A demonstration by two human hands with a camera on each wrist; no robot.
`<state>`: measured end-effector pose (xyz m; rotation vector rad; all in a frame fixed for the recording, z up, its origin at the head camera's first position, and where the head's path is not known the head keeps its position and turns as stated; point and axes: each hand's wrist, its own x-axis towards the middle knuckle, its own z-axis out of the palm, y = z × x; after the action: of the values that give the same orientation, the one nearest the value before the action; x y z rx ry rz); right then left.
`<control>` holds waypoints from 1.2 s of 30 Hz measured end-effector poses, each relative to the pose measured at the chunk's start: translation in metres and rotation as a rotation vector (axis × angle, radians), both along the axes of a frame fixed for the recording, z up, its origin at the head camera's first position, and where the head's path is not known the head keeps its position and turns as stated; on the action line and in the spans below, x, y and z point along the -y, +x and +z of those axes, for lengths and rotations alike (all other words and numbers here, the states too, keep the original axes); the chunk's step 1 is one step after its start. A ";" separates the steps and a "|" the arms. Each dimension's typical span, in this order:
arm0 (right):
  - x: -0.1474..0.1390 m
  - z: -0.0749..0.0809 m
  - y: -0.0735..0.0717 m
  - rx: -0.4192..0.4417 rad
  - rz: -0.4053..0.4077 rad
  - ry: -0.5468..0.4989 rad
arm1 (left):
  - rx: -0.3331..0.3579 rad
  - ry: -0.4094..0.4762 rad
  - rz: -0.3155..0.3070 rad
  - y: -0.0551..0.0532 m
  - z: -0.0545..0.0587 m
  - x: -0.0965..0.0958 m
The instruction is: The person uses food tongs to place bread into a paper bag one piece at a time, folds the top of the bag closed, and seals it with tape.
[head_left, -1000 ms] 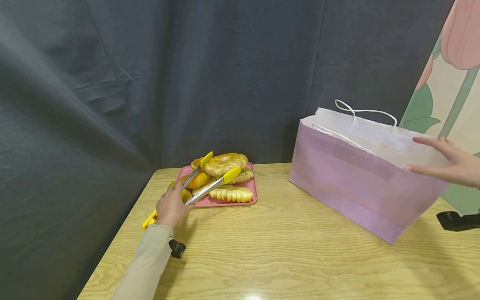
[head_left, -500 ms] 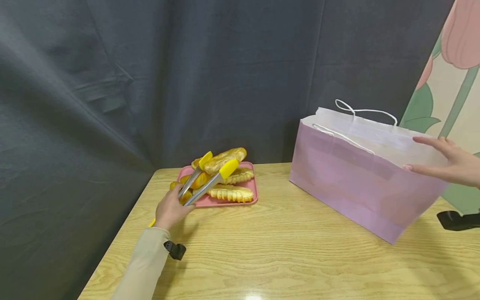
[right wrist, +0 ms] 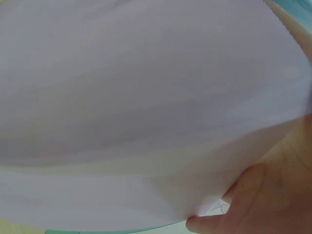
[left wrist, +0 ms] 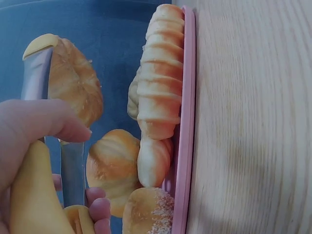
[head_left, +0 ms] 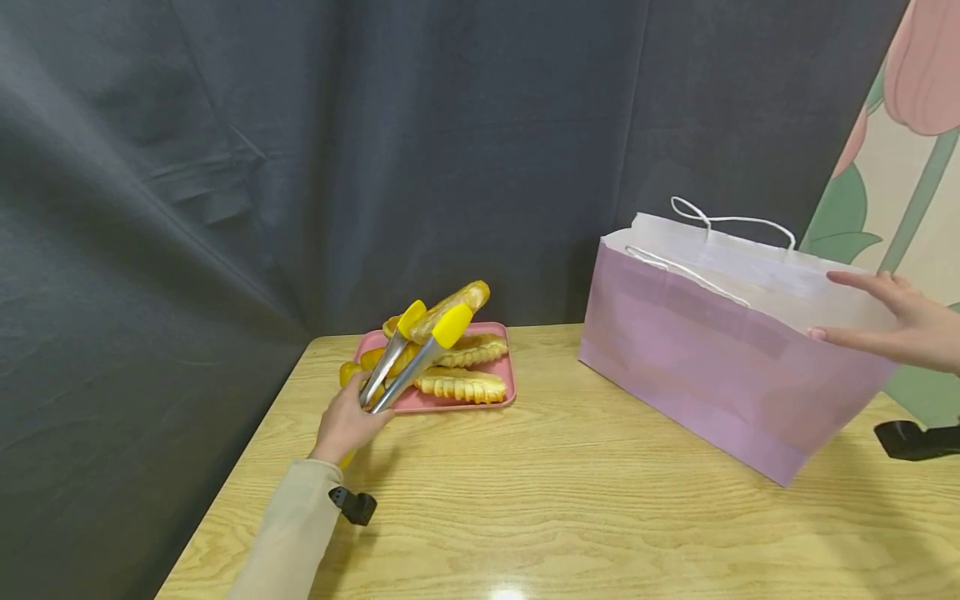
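My left hand (head_left: 351, 423) grips a pair of metal tongs (head_left: 411, 372) with yellow tips and yellow handles (left wrist: 36, 190). Between the tips is a round golden bread (head_left: 459, 305), tilted and raised above the pink tray (head_left: 512, 385). On the tray lie two long ridged pastries (head_left: 461, 387) and several rounder buns (left wrist: 114, 165). At the right side of a lilac paper bag (head_left: 697, 358), my right hand (head_left: 911, 325) touches the top edge with thumb and forefinger spread apart. Pale paper fills most of the right wrist view, the hand (right wrist: 278, 190) along its edge.
The bag stands with its mouth wide and two white cord handles (head_left: 750, 222) at its top. A dark curtain (head_left: 480, 167) hangs behind the wooden table (head_left: 540, 500). Table surface lies between tray and bag. A flower-painted wall (head_left: 911, 192) shows at the right.
The tongs have closed on the round bread and lifted it off the pile, tipping it steeply. The pastries underneath show more. The right hand and bag have hardly moved.
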<state>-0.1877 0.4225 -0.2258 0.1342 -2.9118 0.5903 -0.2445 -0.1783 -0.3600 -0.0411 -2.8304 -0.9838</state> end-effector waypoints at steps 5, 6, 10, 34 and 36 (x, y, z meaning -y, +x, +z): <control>-0.003 0.000 -0.002 0.013 -0.004 -0.004 | 0.016 0.058 -0.006 0.001 -0.001 -0.001; -0.004 -0.001 -0.002 0.011 -0.005 -0.007 | 0.021 0.069 -0.007 0.001 -0.001 -0.001; -0.007 -0.003 -0.003 0.020 -0.006 -0.023 | 0.032 0.097 -0.008 0.001 -0.002 -0.001; -0.002 0.000 0.001 0.024 -0.023 0.001 | 0.066 0.312 -0.025 0.001 0.006 -0.013; -0.003 -0.001 0.000 0.024 -0.025 0.001 | 0.073 0.319 -0.030 0.002 0.008 -0.014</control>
<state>-0.1880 0.4250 -0.2268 0.0912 -2.9319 0.5906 -0.2427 -0.1642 -0.3524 -0.0124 -2.7045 -1.4574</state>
